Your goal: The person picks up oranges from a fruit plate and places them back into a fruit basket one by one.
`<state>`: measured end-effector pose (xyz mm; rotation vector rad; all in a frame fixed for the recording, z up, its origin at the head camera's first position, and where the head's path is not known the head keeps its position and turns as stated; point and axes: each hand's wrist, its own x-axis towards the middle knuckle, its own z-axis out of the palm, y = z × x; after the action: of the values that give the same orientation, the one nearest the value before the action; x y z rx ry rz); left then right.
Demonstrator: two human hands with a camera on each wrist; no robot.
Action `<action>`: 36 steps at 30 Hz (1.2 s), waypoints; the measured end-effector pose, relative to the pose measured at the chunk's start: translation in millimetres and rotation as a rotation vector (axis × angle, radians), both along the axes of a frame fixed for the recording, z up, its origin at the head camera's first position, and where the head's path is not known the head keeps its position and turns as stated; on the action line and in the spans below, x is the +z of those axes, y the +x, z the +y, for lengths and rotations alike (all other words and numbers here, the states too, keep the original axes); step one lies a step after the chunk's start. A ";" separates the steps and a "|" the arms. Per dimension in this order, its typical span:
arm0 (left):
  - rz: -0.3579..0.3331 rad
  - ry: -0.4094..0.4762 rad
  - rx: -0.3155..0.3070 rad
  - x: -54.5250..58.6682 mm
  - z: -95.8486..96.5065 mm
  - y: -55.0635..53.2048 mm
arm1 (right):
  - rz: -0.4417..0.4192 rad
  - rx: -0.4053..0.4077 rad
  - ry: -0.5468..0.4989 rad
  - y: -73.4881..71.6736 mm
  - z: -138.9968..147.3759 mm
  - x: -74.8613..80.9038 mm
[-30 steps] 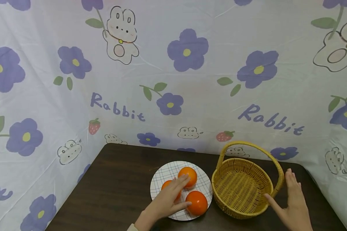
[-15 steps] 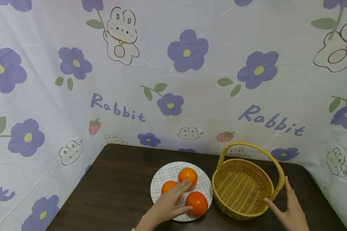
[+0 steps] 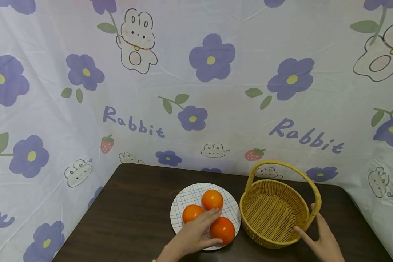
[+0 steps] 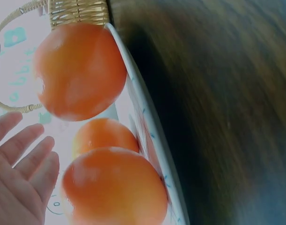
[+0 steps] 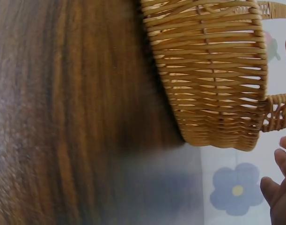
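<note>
On a white checked plate [image 3: 181,200] lie three round orange fruits of a kind I cannot tell. My left hand [image 3: 191,233] hovers over the plate's near side, its fingers and thumb spread around the reddest fruit [image 3: 225,230]. The left wrist view shows this hand [image 4: 23,171] apart from the fruits, fingers extended. Behind it are the back fruit [image 3: 212,197] and the left fruit [image 3: 191,212]. A yellow wicker basket [image 3: 262,237] stands upright right of the plate, with nothing inside. My right hand [image 3: 324,238] is spread beside the foot of its handle [image 3: 283,163]; contact is unclear.
Plate and basket stand close together on a dark wooden table [image 3: 131,211]. A white cloth [image 3: 239,91] printed with flowers and rabbits hangs behind the table and at both sides.
My left hand has shifted right and slightly nearer me, from between the fruits to the reddest one. My right hand has moved left toward the basket handle. Fruits and basket stay put.
</note>
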<state>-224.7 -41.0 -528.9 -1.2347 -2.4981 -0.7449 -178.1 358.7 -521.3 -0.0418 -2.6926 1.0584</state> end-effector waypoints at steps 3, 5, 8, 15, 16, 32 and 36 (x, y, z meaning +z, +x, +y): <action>0.005 -0.021 0.008 -0.8 2.2 1.9 | 0.019 0.017 -0.013 -0.8 0.9 -4.9; -0.006 -0.034 0.021 -1.3 3.9 3.2 | 0.028 0.023 -0.016 -1.1 1.8 -7.7; -0.026 -0.049 0.042 -2.0 6.3 5.3 | 0.016 0.024 -0.019 -0.8 3.0 -10.8; -0.044 -0.045 0.078 -6.8 11.5 8.4 | -0.045 0.026 -0.032 -1.4 3.7 -16.1; -0.044 -0.040 0.081 -7.7 12.3 8.6 | -0.045 0.027 -0.036 -2.1 3.8 -17.1; 0.016 0.014 0.137 -15.7 22.5 4.9 | -0.099 0.041 -0.041 -7.6 5.2 -27.9; -0.001 0.034 0.135 -16.0 24.8 3.2 | -0.090 0.052 -0.035 -6.9 3.5 -25.7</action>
<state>-221.5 -16.2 -545.0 -1.0422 -2.5287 -0.7512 -185.0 362.1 -547.0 -0.0263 -2.7689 1.1454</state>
